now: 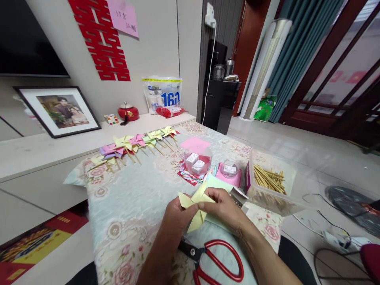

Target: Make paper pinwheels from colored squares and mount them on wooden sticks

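A pale yellow paper pinwheel [195, 221] is held between my two hands over the table. My left hand [177, 213] grips its left side, the thumb pressed near the centre. From the right, my right hand [222, 206] pinches the folded blades at the middle; whether a pin sits there is hidden by the fingers. Just below my hands lie scissors with red handles [224, 259], their blades partly under my left hand. Pale green paper [218, 184] lies beneath and behind my right hand.
Finished pinwheels on sticks [136, 142] lie in a row at the back left. A clear bin [293, 204] of wooden sticks stands at the right. Round clear containers [211, 160] with small white boxes sit on coloured paper. A floral cloth [127, 190] covers the table.
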`<state>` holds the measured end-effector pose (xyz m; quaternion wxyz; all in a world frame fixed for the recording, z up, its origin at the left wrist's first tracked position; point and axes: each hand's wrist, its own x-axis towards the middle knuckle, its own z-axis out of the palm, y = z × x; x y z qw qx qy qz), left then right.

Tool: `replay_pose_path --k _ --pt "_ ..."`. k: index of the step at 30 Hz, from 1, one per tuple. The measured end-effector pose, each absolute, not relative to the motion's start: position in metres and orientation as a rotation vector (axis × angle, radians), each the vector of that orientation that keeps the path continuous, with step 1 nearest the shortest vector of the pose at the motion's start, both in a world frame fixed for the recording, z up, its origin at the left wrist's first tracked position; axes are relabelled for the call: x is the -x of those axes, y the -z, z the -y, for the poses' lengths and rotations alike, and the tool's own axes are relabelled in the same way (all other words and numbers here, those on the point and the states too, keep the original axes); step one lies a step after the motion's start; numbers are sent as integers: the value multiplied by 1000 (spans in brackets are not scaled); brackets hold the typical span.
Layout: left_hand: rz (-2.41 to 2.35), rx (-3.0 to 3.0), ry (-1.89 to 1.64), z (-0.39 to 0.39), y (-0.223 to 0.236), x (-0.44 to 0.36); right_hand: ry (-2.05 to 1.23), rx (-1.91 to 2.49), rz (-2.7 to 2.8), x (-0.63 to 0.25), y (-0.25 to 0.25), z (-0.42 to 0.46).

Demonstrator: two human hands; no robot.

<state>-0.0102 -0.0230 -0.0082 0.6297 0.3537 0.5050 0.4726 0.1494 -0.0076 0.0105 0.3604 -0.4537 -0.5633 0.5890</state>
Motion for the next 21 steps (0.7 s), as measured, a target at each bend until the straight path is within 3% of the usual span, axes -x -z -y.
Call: replay_pose_path --k 15,18,21 --pt "-1176 -811 -1079 22 -3 24 -1353 1141 1342 -145 -7 12" --pt "-1477 -794 -1380 23 -15 33 -1296 1155 1294 -145 -4 12" --pt "-1836 -1043 -1435 29 -36 27 -1284 1140 1263 -144 0 12"
